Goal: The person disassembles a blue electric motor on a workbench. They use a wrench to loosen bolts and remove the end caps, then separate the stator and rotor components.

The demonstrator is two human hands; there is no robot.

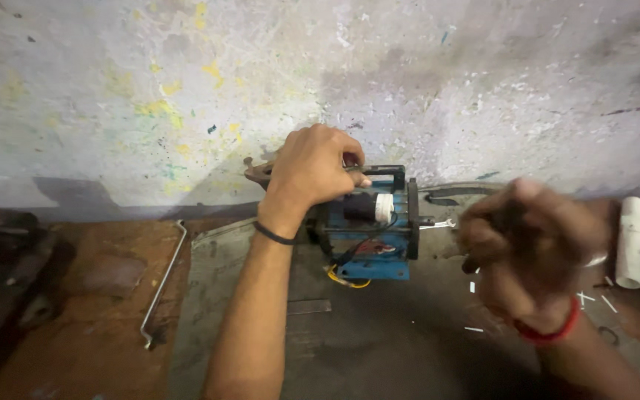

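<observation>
A small blue machine (370,244) with a dark frame, a black-and-white spool and yellow and black wires stands on the bench against the wall. My left hand (312,172) is closed over its upper left part, gripping the frame there. My right hand (531,237) is blurred with motion to the right of the machine, fingers curled around a dark object that I cannot make out. A thin metal rod (437,223) sticks out of the machine's right side toward that hand.
A bent metal rod (161,285) lies at the left on the rusty surface. A white pipe piece (630,241) lies at the far right. A stained wall (320,81) closes the back. Dark metal parts (1,274) sit at the left edge.
</observation>
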